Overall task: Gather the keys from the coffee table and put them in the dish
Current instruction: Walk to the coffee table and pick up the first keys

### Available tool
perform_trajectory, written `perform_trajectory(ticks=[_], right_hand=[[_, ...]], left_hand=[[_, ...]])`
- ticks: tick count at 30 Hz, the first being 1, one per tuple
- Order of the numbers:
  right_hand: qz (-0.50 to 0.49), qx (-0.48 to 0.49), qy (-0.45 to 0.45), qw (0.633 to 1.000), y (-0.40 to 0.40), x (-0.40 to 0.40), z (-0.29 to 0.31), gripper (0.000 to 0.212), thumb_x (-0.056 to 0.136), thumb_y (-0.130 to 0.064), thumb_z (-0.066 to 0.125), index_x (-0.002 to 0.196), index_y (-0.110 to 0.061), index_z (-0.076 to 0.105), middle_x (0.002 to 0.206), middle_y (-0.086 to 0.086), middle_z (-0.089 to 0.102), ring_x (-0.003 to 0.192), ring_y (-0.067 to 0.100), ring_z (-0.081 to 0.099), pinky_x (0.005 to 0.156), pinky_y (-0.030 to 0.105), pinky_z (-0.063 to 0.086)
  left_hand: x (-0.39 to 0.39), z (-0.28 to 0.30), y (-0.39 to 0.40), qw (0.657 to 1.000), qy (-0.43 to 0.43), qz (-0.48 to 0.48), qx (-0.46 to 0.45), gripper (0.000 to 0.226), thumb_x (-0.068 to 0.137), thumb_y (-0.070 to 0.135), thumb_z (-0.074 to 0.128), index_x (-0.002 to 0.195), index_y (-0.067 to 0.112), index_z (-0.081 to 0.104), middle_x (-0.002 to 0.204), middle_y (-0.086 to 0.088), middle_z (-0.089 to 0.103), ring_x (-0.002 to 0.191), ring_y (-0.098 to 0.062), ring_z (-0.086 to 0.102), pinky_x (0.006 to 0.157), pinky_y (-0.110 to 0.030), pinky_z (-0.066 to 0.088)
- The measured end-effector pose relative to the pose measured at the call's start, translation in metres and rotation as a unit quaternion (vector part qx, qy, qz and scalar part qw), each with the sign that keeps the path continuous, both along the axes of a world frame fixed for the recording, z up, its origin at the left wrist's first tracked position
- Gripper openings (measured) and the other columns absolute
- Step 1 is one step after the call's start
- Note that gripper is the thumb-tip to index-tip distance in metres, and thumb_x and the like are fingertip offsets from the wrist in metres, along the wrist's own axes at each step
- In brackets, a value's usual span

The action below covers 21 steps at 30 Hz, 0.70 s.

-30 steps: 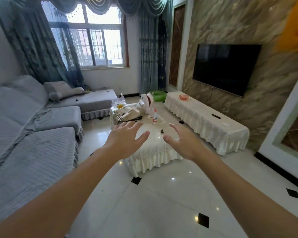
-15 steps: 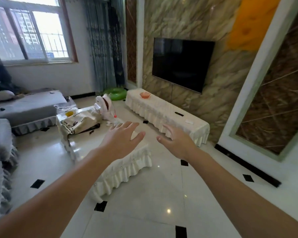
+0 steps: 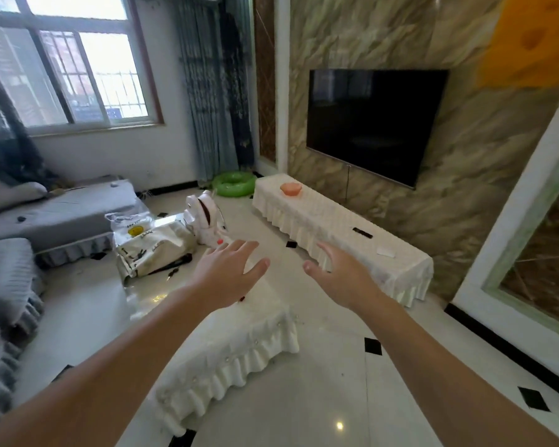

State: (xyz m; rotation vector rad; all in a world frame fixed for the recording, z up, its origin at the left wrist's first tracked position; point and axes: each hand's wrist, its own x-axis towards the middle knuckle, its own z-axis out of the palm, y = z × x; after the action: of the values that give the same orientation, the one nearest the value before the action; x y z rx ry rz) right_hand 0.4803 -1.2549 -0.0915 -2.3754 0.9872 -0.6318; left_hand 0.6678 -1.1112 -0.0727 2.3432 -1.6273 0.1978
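Note:
The coffee table (image 3: 239, 346) stands low in the middle of the room under a white frilled cloth. My left hand (image 3: 226, 275) hovers above it, fingers spread and empty. A small dark bit (image 3: 242, 298) shows at the edge of that hand; most of the keys are hidden behind it. My right hand (image 3: 339, 279) is held out beside the table, open and empty. An orange dish (image 3: 291, 189) sits on the far end of the long TV bench (image 3: 336, 227), well beyond both hands.
A printed sack (image 3: 152, 246) and a white bag (image 3: 204, 217) lie on the table's far end. Grey sofas (image 3: 55, 214) line the left. A remote (image 3: 362, 232) and white card (image 3: 385, 251) rest on the bench. A green ring (image 3: 233, 184) lies on the floor.
The view has swung right and moved nearer the coffee table. The dish and bench now sit more to the centre. Both hands stay open and held out in front.

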Motion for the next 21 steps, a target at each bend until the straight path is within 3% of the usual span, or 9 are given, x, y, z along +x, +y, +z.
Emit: perform_trajectory(ticks=[6, 10, 17, 21], right_hand=[[0.065, 0.005, 0.021, 0.998, -0.07, 0.073, -0.009, 0.069, 0.088, -0.059, 0.046, 0.146, -0.022, 0.038, 0.149, 0.003, 0.044, 0.134, 0.021, 0.04, 0.106, 0.039, 0.033], [0.097, 0.031, 0.034, 0.994, -0.104, 0.129, -0.03, 0.066, 0.091, -0.054, 0.049, 0.147, -0.021, 0.036, 0.151, 0.002, 0.04, 0.136, 0.023, 0.036, 0.106, 0.038, 0.031], [0.108, 0.045, 0.078, 0.99, -0.174, 0.233, -0.051, 0.066, 0.092, -0.052, 0.051, 0.147, -0.019, 0.037, 0.152, 0.004, 0.038, 0.137, 0.023, 0.035, 0.108, 0.036, 0.03], [0.105, 0.041, 0.08, 0.99, -0.216, 0.283, -0.046, 0.066, 0.092, -0.053, 0.05, 0.147, -0.02, 0.036, 0.152, 0.004, 0.039, 0.136, 0.023, 0.036, 0.105, 0.036, 0.03]], left_hand=[[0.053, -0.03, -0.045, 0.998, 0.019, 0.041, 0.039, 0.07, 0.091, 0.068, 0.021, 0.142, 0.027, 0.042, 0.146, 0.002, 0.049, 0.125, -0.025, 0.051, 0.101, -0.043, 0.039], [0.107, -0.053, -0.073, 0.995, 0.032, 0.08, 0.054, 0.067, 0.092, 0.067, 0.025, 0.143, 0.028, 0.042, 0.148, 0.001, 0.048, 0.131, -0.025, 0.047, 0.104, -0.041, 0.038], [0.213, -0.086, -0.148, 0.99, 0.083, 0.113, 0.034, 0.072, 0.085, 0.074, 0.017, 0.133, 0.03, 0.047, 0.131, 0.002, 0.06, 0.115, -0.024, 0.058, 0.085, -0.039, 0.046], [0.263, -0.093, -0.198, 0.988, 0.096, 0.107, 0.051, 0.07, 0.088, 0.071, 0.022, 0.139, 0.029, 0.044, 0.138, -0.001, 0.056, 0.121, -0.025, 0.054, 0.092, -0.041, 0.045]])
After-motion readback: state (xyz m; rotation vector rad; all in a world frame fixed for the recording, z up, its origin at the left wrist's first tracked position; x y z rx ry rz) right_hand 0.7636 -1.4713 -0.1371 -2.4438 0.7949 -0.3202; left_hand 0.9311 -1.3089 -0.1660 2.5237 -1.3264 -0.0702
